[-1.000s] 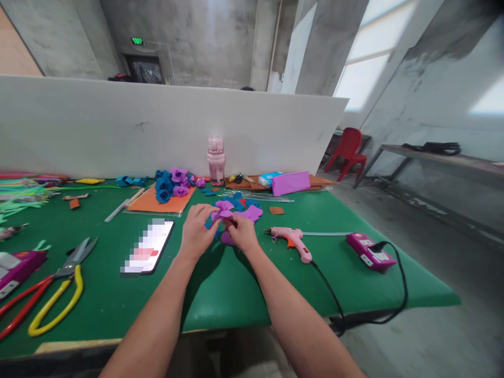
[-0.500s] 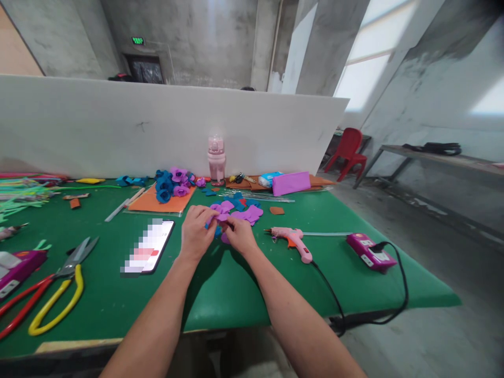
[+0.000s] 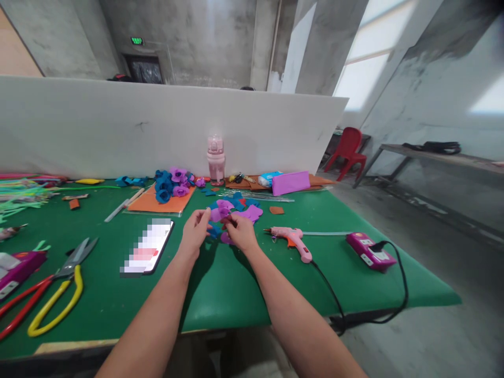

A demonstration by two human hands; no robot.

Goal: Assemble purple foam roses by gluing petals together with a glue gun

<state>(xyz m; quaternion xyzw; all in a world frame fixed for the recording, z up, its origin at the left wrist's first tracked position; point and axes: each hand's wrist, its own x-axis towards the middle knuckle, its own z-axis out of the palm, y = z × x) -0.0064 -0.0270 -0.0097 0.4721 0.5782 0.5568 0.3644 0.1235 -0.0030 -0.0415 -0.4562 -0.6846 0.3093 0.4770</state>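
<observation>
My left hand (image 3: 195,231) is closed in a pinch at the edge of a purple petal-shaped piece (image 3: 221,209). Just right of it, my right hand (image 3: 241,231) has its fingertips pressed together; a dark reddish bit shows there, too small to name. Under and behind both hands lie loose blue pieces (image 3: 237,200) and more purple cut pieces (image 3: 252,212). A pink glue gun (image 3: 293,239) rests on its side to the right of my right hand, with a clear glue stick in its back end.
On the green table (image 3: 224,294) lie a phone (image 3: 157,247), scissors (image 3: 71,268) with red and yellow handles, and a purple power strip (image 3: 370,252). Blue and purple flowers (image 3: 171,186) rest on an orange sheet (image 3: 157,203). A pink bottle (image 3: 216,160) stands before a white board (image 3: 157,126).
My hands have moved slightly apart. The purple piece at my left fingertips is now tilted up and more of it shows; my right fingers have come away from it.
</observation>
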